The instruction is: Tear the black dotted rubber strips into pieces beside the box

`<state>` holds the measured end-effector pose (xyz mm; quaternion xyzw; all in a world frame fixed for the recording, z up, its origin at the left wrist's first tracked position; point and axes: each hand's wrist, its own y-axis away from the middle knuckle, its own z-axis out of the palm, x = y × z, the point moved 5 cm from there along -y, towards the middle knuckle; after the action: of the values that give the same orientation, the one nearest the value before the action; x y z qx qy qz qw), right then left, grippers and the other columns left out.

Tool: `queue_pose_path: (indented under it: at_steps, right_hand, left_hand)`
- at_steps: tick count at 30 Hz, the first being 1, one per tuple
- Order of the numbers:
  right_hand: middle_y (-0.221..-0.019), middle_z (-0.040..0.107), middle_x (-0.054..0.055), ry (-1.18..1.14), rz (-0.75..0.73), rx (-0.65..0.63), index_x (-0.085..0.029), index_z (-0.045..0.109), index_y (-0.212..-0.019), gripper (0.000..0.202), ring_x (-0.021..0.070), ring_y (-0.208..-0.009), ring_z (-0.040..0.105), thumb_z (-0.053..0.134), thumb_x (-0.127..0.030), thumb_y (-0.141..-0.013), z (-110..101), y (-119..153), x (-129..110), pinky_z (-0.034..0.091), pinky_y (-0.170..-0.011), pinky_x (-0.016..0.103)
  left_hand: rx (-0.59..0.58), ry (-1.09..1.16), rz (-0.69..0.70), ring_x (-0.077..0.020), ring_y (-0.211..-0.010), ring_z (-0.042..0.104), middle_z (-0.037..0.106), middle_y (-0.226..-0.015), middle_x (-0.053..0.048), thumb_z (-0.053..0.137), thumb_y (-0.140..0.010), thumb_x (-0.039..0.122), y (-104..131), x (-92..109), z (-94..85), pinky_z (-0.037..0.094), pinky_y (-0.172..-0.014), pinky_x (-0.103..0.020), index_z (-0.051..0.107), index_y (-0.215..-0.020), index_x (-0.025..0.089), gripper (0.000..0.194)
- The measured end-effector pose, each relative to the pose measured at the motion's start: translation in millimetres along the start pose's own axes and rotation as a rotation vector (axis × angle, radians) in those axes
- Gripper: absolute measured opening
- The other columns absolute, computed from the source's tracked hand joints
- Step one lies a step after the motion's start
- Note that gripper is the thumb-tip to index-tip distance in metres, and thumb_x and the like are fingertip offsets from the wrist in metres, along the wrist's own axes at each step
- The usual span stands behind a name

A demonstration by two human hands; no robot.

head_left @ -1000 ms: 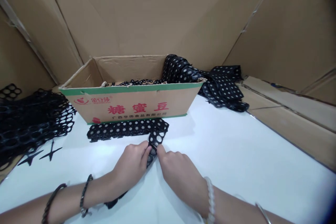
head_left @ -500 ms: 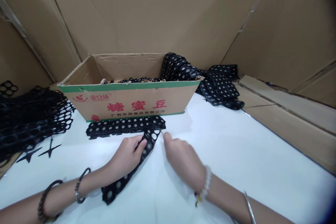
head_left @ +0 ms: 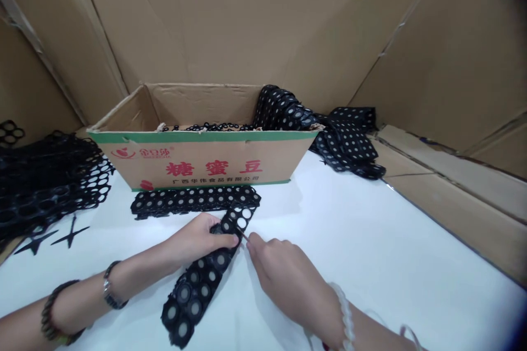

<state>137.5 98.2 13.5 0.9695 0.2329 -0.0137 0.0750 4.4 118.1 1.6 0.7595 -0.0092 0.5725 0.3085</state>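
A black strip with rows of grey discs [head_left: 196,288] lies slantwise on the white tabletop. My left hand [head_left: 201,238] is closed on its upper part, thumb on top. Near the strip's far end, a few cells show white through open holes. My right hand [head_left: 284,266] is shut on a thin, pointed tool [head_left: 243,235], whose tip touches the strip beside my left thumb; the tool's handle is hidden in my fist. Just behind, a second black strip with discs [head_left: 185,201] lies along the front of the cardboard box [head_left: 209,162].
Black perforated netting [head_left: 49,181] is heaped at the left, with two black star-shaped pieces [head_left: 71,233] before it. More black netting lies inside the box. Black dotted sheets [head_left: 346,140] drape over its right end onto the table. Cardboard walls [head_left: 263,22] enclose the back and sides.
My right hand has moved nearer and slightly left, and the tool tip now meets the strip by my left thumb. The strip's near part shows more of its face.
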Motion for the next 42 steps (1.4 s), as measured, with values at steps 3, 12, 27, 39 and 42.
queue_pose_path:
  at_steps: [3,12,27,39,42]
  right_hand:
    - [-0.055,0.054,0.002,-0.005,-0.006,-0.013,-0.019,0.048,-0.078,0.023,0.0156,-0.047,0.05,0.026,-0.021,-0.087,-3.0,1.2,-1.4,0.014,-0.044,0.027]
    - [-0.055,0.054,0.001,-0.003,-0.004,-0.046,-0.019,0.046,-0.076,0.02,0.0152,-0.048,0.05,0.029,-0.021,-0.086,-2.6,4.6,-2.7,0.015,-0.044,0.026]
    - [-0.061,0.058,0.005,0.133,0.1,-0.09,-0.017,0.043,-0.083,0.023,0.0215,-0.057,0.058,0.028,-0.001,-0.077,3.1,-7.5,-27.5,0.019,-0.044,0.027]
    - [-0.059,0.058,0.003,0.136,0.142,0.06,-0.017,0.043,-0.082,0.017,0.0191,-0.054,0.057,0.027,-0.011,-0.084,-6.4,-17.6,-10.5,0.015,-0.044,0.027]
    - [-0.058,0.058,0.003,0.141,0.192,0.073,-0.017,0.043,-0.083,0.02,0.0187,-0.053,0.056,0.024,-0.016,-0.087,-9.3,-18.1,-0.9,0.015,-0.044,0.026]
  left_hand:
    - [0.016,0.002,0.009,-0.0115,-0.053,0.051,0.056,-0.056,0.002,0.053,-0.069,0.034,-2.1,-0.7,1.4,0.037,-0.052,-0.02,0.051,-0.06,0.014,0.022]
    - [-0.076,-0.013,-0.023,-0.0124,-0.043,0.054,0.061,-0.062,-0.001,0.041,-0.076,0.042,-8.4,-13.9,10.2,0.041,-0.048,-0.024,0.043,-0.071,0.017,0.026]
    - [0.389,-0.807,0.282,-0.0194,-0.053,0.052,0.057,-0.061,-0.005,0.022,-0.085,0.031,13.1,-1.1,20.3,0.027,-0.048,-0.027,0.046,-0.074,0.018,0.029]
    - [0.261,-0.351,0.356,-0.0126,-0.055,0.045,0.05,-0.063,0.002,0.024,-0.085,0.028,14.1,0.2,8.7,0.033,-0.053,-0.023,0.033,-0.069,0.02,0.02]
    - [0.243,-0.236,0.335,-0.0117,-0.054,0.043,0.047,-0.06,0.002,0.026,-0.084,0.032,9.2,-1.7,3.1,0.033,-0.053,-0.022,0.035,-0.065,0.019,0.025]
